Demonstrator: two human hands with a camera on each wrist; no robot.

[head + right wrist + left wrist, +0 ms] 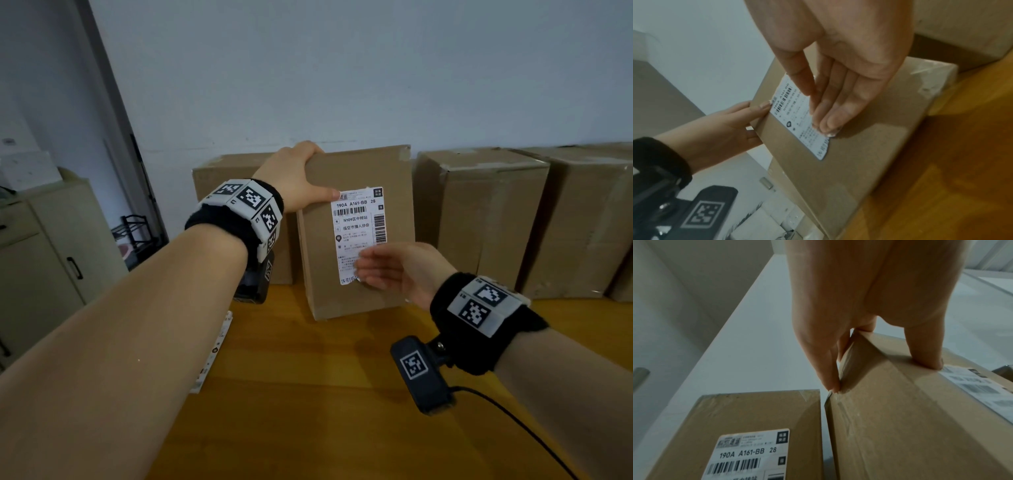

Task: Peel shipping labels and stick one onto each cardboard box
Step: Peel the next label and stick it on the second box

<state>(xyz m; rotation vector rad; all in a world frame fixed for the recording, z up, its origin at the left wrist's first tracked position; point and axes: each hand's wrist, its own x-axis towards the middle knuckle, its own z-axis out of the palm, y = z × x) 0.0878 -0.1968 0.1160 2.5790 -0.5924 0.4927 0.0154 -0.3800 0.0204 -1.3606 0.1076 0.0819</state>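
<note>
A cardboard box (pixel 356 301) stands upright on the wooden table, its white shipping label (pixel 358 222) stuck on the front face. My left hand (pixel 308 174) grips the box's top left corner, fingers over the top edge and thumb beside the label's upper corner. My right hand (pixel 376 267) lies with straight fingers flat on the label's lower part. In the right wrist view these fingertips (pixel 828 128) press the label (pixel 795 116) near its lower edge. In the left wrist view my left hand (pixel 859 321) clasps the box (pixel 900 426) at its corner.
Another box (pixel 756 415) with its own label (pixel 752 454) stands just left of the held one. More cardboard boxes (pixel 479 212) line the wall to the right. A strip of label sheets (pixel 214 353) lies on the table (pixel 308 394). A cabinet (pixel 41 246) stands at left.
</note>
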